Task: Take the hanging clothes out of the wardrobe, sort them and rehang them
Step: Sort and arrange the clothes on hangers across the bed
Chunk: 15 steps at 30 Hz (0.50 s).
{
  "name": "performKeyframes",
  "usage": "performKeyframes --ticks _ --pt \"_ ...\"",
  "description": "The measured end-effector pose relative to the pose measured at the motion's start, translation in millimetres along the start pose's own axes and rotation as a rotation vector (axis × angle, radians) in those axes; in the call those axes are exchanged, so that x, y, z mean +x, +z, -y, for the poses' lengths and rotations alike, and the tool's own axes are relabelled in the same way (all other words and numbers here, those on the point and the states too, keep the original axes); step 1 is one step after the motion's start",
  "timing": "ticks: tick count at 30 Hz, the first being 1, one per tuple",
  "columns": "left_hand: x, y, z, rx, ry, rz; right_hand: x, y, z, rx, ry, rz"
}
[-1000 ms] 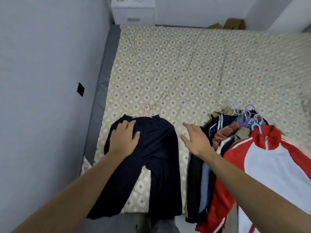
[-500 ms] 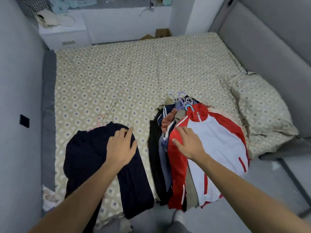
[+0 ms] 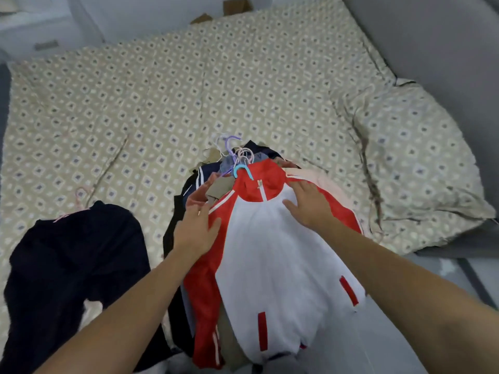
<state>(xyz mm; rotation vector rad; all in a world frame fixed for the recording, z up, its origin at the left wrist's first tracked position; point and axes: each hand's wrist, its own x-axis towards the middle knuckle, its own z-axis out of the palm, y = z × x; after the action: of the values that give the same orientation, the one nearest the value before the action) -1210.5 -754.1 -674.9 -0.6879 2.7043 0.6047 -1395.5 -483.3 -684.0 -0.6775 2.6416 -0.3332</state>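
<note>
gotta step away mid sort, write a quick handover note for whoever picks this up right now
Left hand: open, flat on the left red sleeve of the red and white jacket.
Right hand: open, flat on the jacket's chest near its collar.
The jacket lies on top of the pile of clothes at the near edge of the bed, all still on hangers, hooks bunched at the far end.
Dark garment on a pink hanger lies apart to the left.
Done: clothes are out on the bed, one piece is set aside.
Left: sort the rest of the pile, then rehang everything.
</note>
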Motion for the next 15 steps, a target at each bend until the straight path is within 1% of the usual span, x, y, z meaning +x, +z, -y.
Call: performKeyframes --ticks 2,4,8,10,13,15 --pt "29 18 -15 -0.021 -0.062 0.068 30 1 -27 -0.01 -0.041 0.049" --pt "51 33 -23 0.002 -0.106 0.122 58 1 -45 -0.006 -0.057 0.132" --pt "71 54 -23 0.042 -0.189 0.139 92 17 -62 -0.082 -0.05 0.271" --pt "75 59 -21 0.04 -0.209 0.136 102 27 -65 -0.127 -0.054 0.269" --pt "80 66 -17 0.008 -0.21 0.097 113 36 -69 -0.162 -0.067 0.207" --pt "83 71 -15 0.017 -0.226 0.109 119 38 -71 -0.152 -0.051 0.221"
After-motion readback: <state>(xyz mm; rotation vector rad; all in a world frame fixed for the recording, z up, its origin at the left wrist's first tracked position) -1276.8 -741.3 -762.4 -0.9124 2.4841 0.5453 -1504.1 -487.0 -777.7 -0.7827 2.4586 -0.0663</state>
